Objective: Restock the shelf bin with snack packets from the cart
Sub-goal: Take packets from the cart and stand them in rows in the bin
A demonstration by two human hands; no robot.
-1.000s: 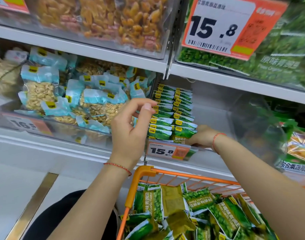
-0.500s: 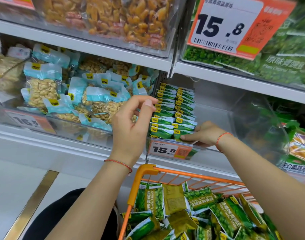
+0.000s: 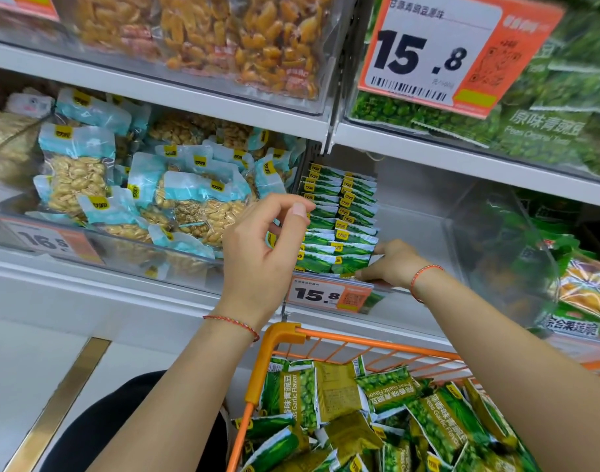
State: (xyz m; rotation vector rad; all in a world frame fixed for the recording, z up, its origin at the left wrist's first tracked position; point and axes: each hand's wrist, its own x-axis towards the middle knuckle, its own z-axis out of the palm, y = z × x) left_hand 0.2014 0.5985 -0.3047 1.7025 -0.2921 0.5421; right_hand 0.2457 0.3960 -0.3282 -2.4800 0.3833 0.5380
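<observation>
Facing you are white metal shelves point(image 3: 196, 97) stacked with clear bins, and below them your orange wire cart point(image 3: 326, 335) holds a loose heap of green garlic-pea snack packets point(image 3: 387, 391). The clear plastic shelf bin point(image 3: 421, 206) at the middle carries two neat rows of small green-and-white packets with yellow logos point(image 3: 339, 233) along its left side, while its right part shows bare plastic. An orange-and-white price tag reading 15.8 point(image 3: 329, 296) hangs on its front edge. Your left hand point(image 3: 261, 257) hovers before the rows, fingers loosely curled, thumb and forefinger near each other, pinching nothing visible. Your right hand point(image 3: 392, 264) reaches in low, fingertips touching the front packets; whether it grips one you cannot tell.
</observation>
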